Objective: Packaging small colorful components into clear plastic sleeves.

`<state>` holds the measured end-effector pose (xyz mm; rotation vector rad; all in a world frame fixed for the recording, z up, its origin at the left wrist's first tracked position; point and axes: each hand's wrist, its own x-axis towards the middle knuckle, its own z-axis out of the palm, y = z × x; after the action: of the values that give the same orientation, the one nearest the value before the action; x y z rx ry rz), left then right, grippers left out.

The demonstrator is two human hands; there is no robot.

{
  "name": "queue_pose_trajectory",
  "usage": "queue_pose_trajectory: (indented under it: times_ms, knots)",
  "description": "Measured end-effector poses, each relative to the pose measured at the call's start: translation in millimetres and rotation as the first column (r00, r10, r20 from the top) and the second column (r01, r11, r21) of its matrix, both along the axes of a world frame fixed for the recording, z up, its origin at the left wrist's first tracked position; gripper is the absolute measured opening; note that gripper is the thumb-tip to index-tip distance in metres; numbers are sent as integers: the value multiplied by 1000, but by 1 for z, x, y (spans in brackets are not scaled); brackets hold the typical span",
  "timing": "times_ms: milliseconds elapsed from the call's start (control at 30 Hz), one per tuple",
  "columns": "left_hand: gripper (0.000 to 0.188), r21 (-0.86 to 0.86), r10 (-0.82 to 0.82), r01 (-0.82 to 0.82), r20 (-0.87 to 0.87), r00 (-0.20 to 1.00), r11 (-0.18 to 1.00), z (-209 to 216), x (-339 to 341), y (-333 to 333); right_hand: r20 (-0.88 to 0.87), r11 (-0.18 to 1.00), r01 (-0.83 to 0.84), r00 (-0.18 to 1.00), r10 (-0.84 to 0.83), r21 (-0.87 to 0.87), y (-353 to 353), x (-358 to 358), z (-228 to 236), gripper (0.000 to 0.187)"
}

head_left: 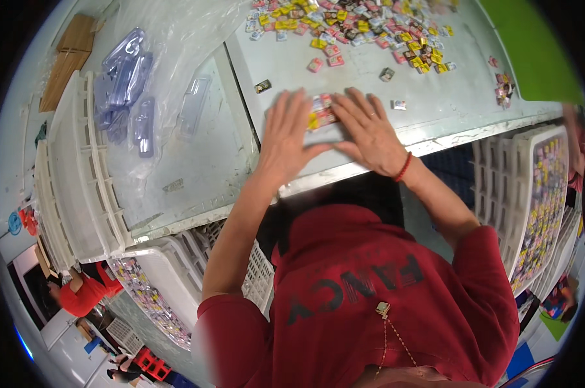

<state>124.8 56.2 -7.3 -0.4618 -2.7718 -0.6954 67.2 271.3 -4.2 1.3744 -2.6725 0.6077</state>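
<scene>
On the pale table, a tight cluster of small rectangular pieces in pink, yellow and white (321,112) lies between my two hands; whether they are sweets or erasers I cannot tell. My left hand (284,132) rests flat on its left side, fingers stretched out toward the far side. From the right, my right hand (368,129), with a red cord bracelet at the wrist, touches the cluster with its fingers extended. Both thumbs point inward and almost meet on the near side. Single pieces lie close by: a dark one (262,86) at the left and a whitish one (399,105) at the right.
A large loose pile of the same pieces (360,29) spreads at the far side. Clear plastic trays (127,84) lie on plastic sheeting at the left. White crates (79,168) stand at the left edge; filled crates (538,200) are stacked at the right. Other people are farther off.
</scene>
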Motion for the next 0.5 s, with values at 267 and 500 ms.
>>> queue_pose_trajectory:
  times_ms: [267,500]
  knots:
    - [57,105,102,-87,-148,984,991,2,24,-14,9,937,105,994,-108,-333,-3,-8,5,39]
    - [53,116,151,-142,-72,986,983,-8,19,-15,-114,954,-31,993,-4,-298,-39,-4,-3,40]
